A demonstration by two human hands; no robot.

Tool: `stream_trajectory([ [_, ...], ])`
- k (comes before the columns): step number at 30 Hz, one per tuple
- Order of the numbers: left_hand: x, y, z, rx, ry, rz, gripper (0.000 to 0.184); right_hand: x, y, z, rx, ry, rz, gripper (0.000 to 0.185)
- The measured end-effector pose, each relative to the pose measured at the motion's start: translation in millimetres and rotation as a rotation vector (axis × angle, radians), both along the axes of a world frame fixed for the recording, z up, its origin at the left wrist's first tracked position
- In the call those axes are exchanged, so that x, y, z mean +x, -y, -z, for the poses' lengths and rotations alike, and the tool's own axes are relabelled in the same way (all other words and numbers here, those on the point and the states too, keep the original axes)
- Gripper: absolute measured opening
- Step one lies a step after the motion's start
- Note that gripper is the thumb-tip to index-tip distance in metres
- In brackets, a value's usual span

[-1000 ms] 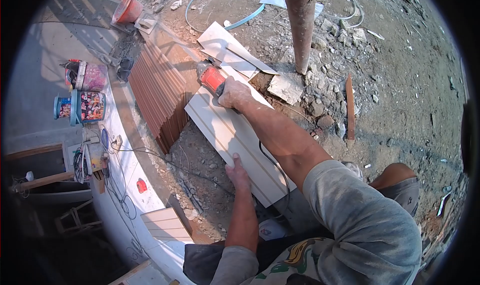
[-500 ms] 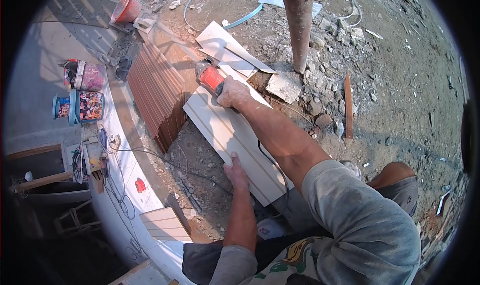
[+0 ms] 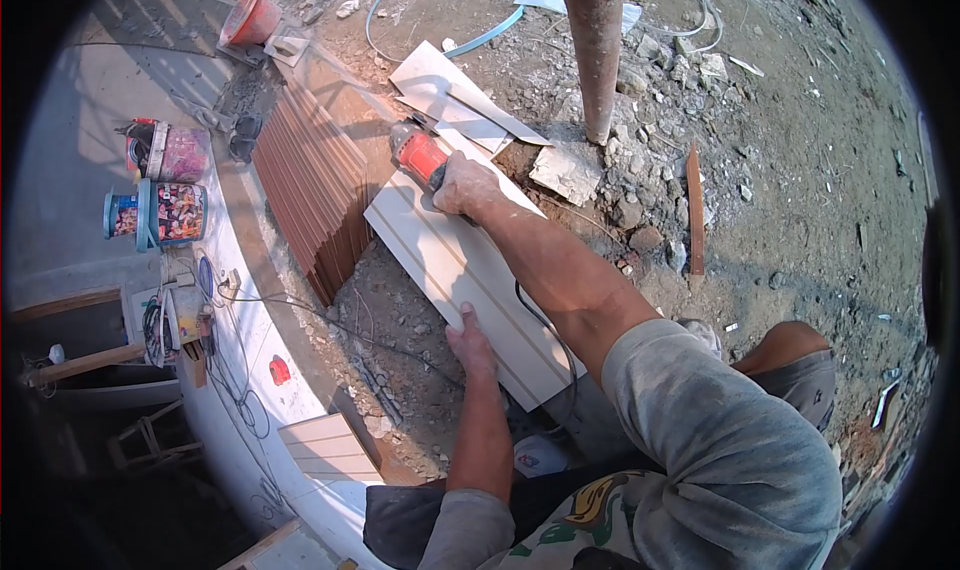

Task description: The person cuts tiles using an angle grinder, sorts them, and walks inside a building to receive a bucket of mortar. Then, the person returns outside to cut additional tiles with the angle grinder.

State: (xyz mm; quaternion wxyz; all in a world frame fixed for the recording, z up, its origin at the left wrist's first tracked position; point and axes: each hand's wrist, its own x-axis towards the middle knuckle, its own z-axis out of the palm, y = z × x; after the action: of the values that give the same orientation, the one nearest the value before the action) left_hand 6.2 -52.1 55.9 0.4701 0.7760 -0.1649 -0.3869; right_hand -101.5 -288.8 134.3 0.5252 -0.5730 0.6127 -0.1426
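A red angle grinder (image 3: 421,158) is in my right hand (image 3: 467,184), whose fingers wrap round its body. Its head is at the far end of a long cream tile with brown stripes (image 3: 478,278), and dust streams off beyond it. The blade is too hard to make out. My left hand (image 3: 472,343) grips the tile's left edge, thumb on the top face and fingers hidden beneath. Part of the grinder's dark cord (image 3: 545,322) lies across the tile beside my right forearm.
Stacked brown-edged tiles (image 3: 312,180) stand to the left. Broken tile pieces (image 3: 452,95) lie beyond the grinder, near an upright pole (image 3: 590,60). Several buckets (image 3: 178,213) and cables (image 3: 236,370) sit on the left ledge. Rubble (image 3: 635,185) covers the ground at right.
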Motion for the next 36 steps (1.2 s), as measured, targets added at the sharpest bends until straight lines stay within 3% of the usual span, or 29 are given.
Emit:
stream_trajectory([
  [18,-0.4,0.8,-2.9,0.040,0.006,-0.009,0.056,-3.0,-5.9,-2.2,0.009,0.030,0.011,0.060],
  [23,-1.7,1.6,-4.1,0.052,-0.019,-0.025,0.057,-2.9,-6.5,-2.2,0.027,0.003,0.049,0.051],
  [26,-2.8,1.4,-5.3,0.031,-0.025,-0.008,0.058,-3.7,-5.8,2.8,0.014,0.026,-0.002,0.058],
  [36,-4.5,1.9,-8.9,0.038,-0.020,-0.009,0.056,-4.4,-8.6,2.9,0.013,0.031,0.016,0.056],
])
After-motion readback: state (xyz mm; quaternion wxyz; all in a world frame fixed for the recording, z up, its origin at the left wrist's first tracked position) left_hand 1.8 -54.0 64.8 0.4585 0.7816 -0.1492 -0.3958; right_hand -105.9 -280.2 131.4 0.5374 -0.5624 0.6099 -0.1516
